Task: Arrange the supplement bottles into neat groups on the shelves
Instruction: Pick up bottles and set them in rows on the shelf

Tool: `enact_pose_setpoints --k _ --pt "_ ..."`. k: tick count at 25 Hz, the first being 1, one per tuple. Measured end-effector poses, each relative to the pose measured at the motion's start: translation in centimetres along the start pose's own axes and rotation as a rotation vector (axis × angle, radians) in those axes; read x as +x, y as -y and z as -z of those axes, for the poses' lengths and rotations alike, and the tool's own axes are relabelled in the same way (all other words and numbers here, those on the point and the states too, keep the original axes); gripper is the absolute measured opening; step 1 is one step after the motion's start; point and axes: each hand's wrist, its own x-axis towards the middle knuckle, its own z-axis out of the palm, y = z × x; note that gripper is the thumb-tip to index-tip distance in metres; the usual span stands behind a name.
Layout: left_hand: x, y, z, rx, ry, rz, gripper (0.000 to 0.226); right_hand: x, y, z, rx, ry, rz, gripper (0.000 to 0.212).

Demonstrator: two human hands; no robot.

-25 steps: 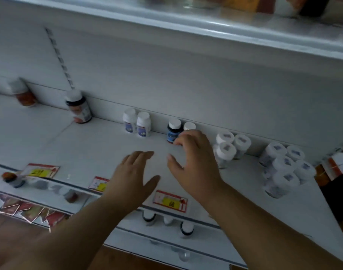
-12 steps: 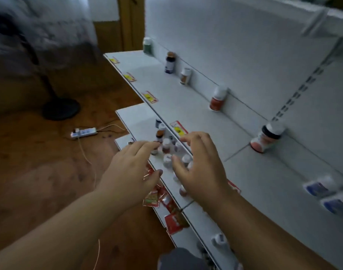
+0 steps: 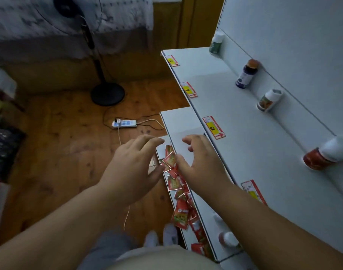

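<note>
Single supplement bottles stand spaced along the back wall of the white upper shelf (image 3: 235, 117): a green one (image 3: 216, 43) farthest off, a dark blue one with a brown cap (image 3: 246, 74), a white-capped one with an orange label (image 3: 269, 100), and a red one with a white cap (image 3: 326, 154) nearest. A small bottle (image 3: 228, 239) stands on the lower shelf under my right forearm. My left hand (image 3: 133, 168) and right hand (image 3: 200, 162) hover in front of the shelves with fingers spread, holding nothing.
Red sachets (image 3: 178, 191) lie in a row on the lowest shelf between my hands. Yellow and red price tags (image 3: 213, 126) line the upper shelf's front edge. On the wooden floor to the left stand a fan (image 3: 107, 92) and a power strip (image 3: 125, 123) with cables.
The view has swung left from the grouped white bottles to the shelf's far end and the floor. Both hands have stayed empty and spread, now lower, over the sachets.
</note>
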Motion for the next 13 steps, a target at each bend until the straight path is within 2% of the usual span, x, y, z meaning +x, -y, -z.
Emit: enact_pose_setpoints --k 3,7,10,13 --pt "4.9 4.6 -1.0 -0.01 0.055 0.024 0.064 5.5 -0.3 -3.4 -0.001 0.037 -0.051 0.04" --pt "11.7 11.0 -3.5 -0.022 0.148 -0.052 0.065 11.3 -0.7 -7.8 -0.009 0.007 -0.18 0.039" --pt "18.7 17.4 -5.5 -0.004 0.294 -0.196 0.06 16.5 -0.3 -11.2 -0.035 -0.113 -0.318 0.035" --pt "26.0 23.3 -8.2 0.013 0.339 -0.356 0.054 21.7 -0.2 -15.0 -0.027 -0.166 -0.462 0.037"
